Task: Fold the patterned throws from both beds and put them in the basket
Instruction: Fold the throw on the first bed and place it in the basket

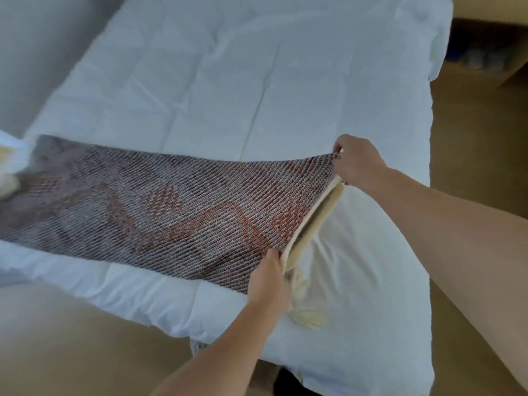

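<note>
A long patterned throw (pixel 160 210), grey weave with red-brown motifs and a cream underside, stretches across the foot of a white bed (pixel 228 81). My right hand (pixel 357 161) pinches its far right corner and my left hand (pixel 270 281) grips its near right corner. Both hold that end lifted off the duvet, so the cream backing shows along the raised edge. A cream tassel (pixel 307 317) hangs below my left hand. The throw's left end lies flat and blurred near the bed's left edge. No basket is in view.
Tan floor runs along the bed's near side (pixel 71 338) and right side (pixel 471 138). A wooden piece of furniture with a dark opening (pixel 485 52) stands at the top right. A grey wall or panel (pixel 34 52) flanks the bed's left.
</note>
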`<state>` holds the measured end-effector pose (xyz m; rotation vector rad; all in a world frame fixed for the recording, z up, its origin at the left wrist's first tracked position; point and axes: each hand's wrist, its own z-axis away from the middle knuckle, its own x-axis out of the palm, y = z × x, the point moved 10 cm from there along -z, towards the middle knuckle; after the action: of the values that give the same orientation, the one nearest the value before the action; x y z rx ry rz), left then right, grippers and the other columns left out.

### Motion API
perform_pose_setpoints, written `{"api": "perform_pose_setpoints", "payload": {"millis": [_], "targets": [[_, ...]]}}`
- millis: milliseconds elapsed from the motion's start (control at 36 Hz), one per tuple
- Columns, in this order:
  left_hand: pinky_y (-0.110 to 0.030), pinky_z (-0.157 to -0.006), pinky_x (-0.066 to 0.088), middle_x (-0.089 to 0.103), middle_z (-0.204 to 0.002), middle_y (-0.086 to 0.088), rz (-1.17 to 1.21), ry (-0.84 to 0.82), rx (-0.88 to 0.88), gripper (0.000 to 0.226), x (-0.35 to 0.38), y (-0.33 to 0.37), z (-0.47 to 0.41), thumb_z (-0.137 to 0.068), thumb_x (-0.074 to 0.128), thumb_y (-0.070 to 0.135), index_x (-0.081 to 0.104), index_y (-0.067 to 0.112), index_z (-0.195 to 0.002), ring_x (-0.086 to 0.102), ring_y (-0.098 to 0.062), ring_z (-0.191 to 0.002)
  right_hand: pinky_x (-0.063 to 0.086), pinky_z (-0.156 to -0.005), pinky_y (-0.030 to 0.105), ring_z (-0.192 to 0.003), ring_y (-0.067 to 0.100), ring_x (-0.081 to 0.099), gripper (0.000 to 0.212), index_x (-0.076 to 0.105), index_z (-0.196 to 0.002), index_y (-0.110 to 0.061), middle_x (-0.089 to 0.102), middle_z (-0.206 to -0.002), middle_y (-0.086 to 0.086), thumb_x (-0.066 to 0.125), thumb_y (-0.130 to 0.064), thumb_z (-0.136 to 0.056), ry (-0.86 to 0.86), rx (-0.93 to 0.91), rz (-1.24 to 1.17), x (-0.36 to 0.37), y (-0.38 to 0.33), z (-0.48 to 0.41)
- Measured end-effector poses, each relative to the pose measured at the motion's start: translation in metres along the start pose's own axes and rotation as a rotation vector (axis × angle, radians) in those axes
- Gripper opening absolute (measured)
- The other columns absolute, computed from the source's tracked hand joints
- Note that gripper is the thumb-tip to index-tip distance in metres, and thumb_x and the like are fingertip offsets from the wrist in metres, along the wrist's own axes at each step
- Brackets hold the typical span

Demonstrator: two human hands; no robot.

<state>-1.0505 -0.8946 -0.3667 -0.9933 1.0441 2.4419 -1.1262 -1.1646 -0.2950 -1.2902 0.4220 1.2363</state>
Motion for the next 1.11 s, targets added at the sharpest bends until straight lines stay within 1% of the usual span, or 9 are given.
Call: {"api": "perform_pose_setpoints", "payload": {"millis": [83,194,250,333,583,750,917,1028,1111], "targets": [[-0.041,-0.07,0.055,0.061,-0.083,0.006,0.1,0.04,-0.048,0.016,-0.039,-0.02,0.012,-0.092,0.053,0.018,0.047,0.025,-0.105,0.061,-0.015,-0.074,0.047,-0.045,0.028,-0.06,0.028,0.067,0.023,0.053,-0.096,-0.016,0.056,-0.092,0.004,0.041,-0.001,-0.084,-0.021,0.045,-0.092,-0.008,-0.018,0.015],[-0.029,-0.052,0.053,0.063,-0.082,0.008,0.222,-0.006,0.007,0.027,-0.087,-0.021,0.029,-0.093,0.055,0.034,0.045,0.03,-0.118,0.064,-0.01,-0.062,0.054,-0.051,0.036,-0.063,0.032,0.067,0.02,0.054,-0.095,-0.013,0.054,-0.095,0.006,0.044,0.0,-0.084,-0.003,0.069,-0.207,-0.023,-0.049,0.034],[-0.026,-0.045,0.048,0.063,-0.076,0.009,0.202,0.008,0.055,0.029,-0.115,-0.019,0.038,-0.089,0.057,0.047,0.047,0.031,-0.111,0.062,-0.006,-0.054,0.057,-0.052,0.038,-0.062,0.029,0.065,0.017,0.054,-0.096,-0.011,0.052,-0.095,0.006,0.046,-0.001,-0.085,0.018,0.072,-0.247,-0.032,-0.066,0.045],[-0.033,-0.054,0.05,0.062,-0.065,0.007,-0.02,0.159,0.049,0.03,-0.164,-0.025,0.048,-0.087,0.048,0.06,0.053,0.03,-0.087,0.06,-0.01,-0.057,0.048,-0.043,0.029,-0.057,0.025,0.063,0.019,0.054,-0.1,-0.013,0.052,-0.096,0.005,0.047,-0.003,-0.085,0.04,0.077,-0.258,-0.041,-0.091,0.062],[-0.032,-0.063,0.046,0.057,-0.075,0.006,-0.252,0.176,0.033,0.007,-0.241,-0.063,0.068,-0.089,0.05,0.027,0.052,0.021,-0.086,0.055,-0.02,-0.071,0.035,-0.032,0.017,-0.053,0.029,0.067,0.028,0.051,-0.109,-0.016,0.049,-0.105,0.008,0.046,0.0,-0.086,0.02,0.076,-0.25,-0.047,-0.158,0.109],[-0.032,-0.063,0.046,0.056,-0.079,0.004,-0.226,0.179,0.003,0.004,-0.268,-0.096,0.091,-0.088,0.052,0.014,0.051,0.017,-0.086,0.055,-0.018,-0.074,0.033,-0.03,0.015,-0.05,0.028,0.065,0.025,0.051,-0.105,-0.017,0.053,-0.095,0.011,0.045,0.0,-0.088,0.028,-0.016,-0.222,-0.05,-0.205,0.114],[-0.026,-0.058,0.035,0.048,-0.077,0.007,-0.187,0.284,-0.081,0.014,-0.287,-0.124,0.118,-0.084,0.05,0.005,0.047,0.018,-0.086,0.049,-0.013,-0.069,0.049,-0.047,0.029,-0.054,0.034,0.067,0.018,0.052,-0.096,-0.013,0.047,-0.095,0.005,0.044,0.001,-0.089,-0.039,-0.047,-0.287,-0.044,-0.233,0.109],[-0.026,-0.05,0.033,0.048,-0.073,0.006,-0.158,0.353,-0.147,0.017,-0.301,-0.135,0.136,-0.085,0.045,0.003,0.046,0.02,-0.083,0.046,-0.011,-0.062,0.06,-0.065,0.044,-0.065,0.039,0.066,0.03,0.06,-0.075,-0.004,0.054,-0.096,0.016,0.037,0.012,-0.085,-0.145,-0.078,-0.42,-0.033,-0.257,0.104],[-0.025,-0.048,0.031,0.05,-0.074,0.006,-0.128,0.384,-0.195,0.02,-0.308,-0.143,0.149,-0.087,0.042,0.003,0.048,0.022,-0.088,0.047,-0.011,-0.061,0.061,-0.059,0.041,-0.07,0.035,0.066,0.032,0.059,-0.067,0.0,0.061,-0.09,0.024,0.038,0.017,-0.084,-0.199,-0.065,-0.574,-0.025,-0.273,0.101]]}}
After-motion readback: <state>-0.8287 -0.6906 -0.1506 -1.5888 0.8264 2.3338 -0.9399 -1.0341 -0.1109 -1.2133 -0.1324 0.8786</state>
